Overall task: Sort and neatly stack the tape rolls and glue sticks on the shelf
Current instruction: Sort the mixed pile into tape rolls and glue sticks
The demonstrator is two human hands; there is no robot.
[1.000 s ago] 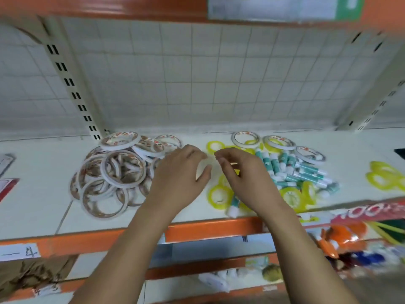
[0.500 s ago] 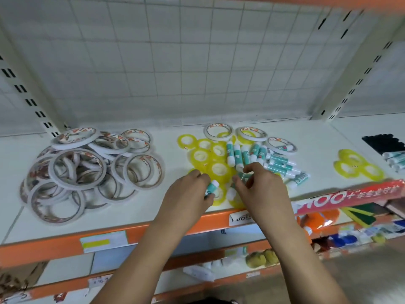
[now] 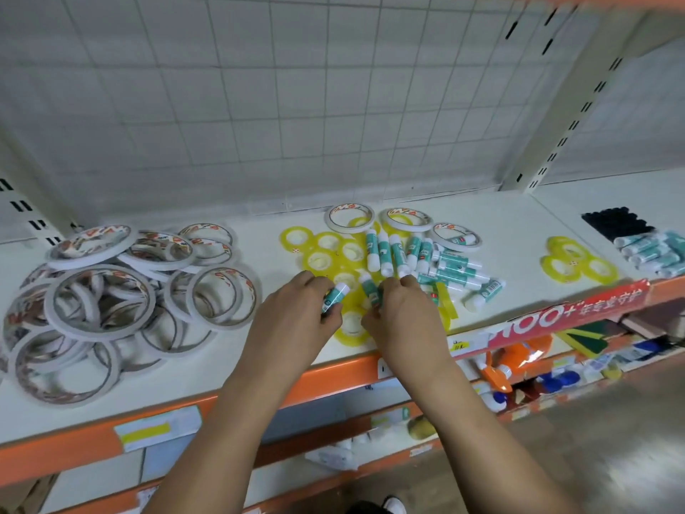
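On the white shelf [image 3: 230, 365] a loose heap of large white tape rolls [image 3: 111, 291] lies at the left. Small yellow tape rolls [image 3: 322, 254] and white-and-teal glue sticks [image 3: 444, 268] are mixed in the middle, with three more white tape rolls [image 3: 350, 217] behind them. My left hand [image 3: 296, 320] grips one glue stick [image 3: 335, 296], its white cap pointing up and right. My right hand [image 3: 404, 317] pinches another glue stick [image 3: 370, 291] over the yellow rolls.
To the right lie three yellow rolls [image 3: 578, 263], another batch of glue sticks [image 3: 652, 252] and a block of black items [image 3: 617, 220]. A wire grid backs the shelf. The orange front rail [image 3: 333, 376] carries price labels; lower shelves hold mixed goods.
The view shifted so the tape heap sits further left. Both hands drew back from the pile's far side toward the front edge, and each took hold of a glue stick.
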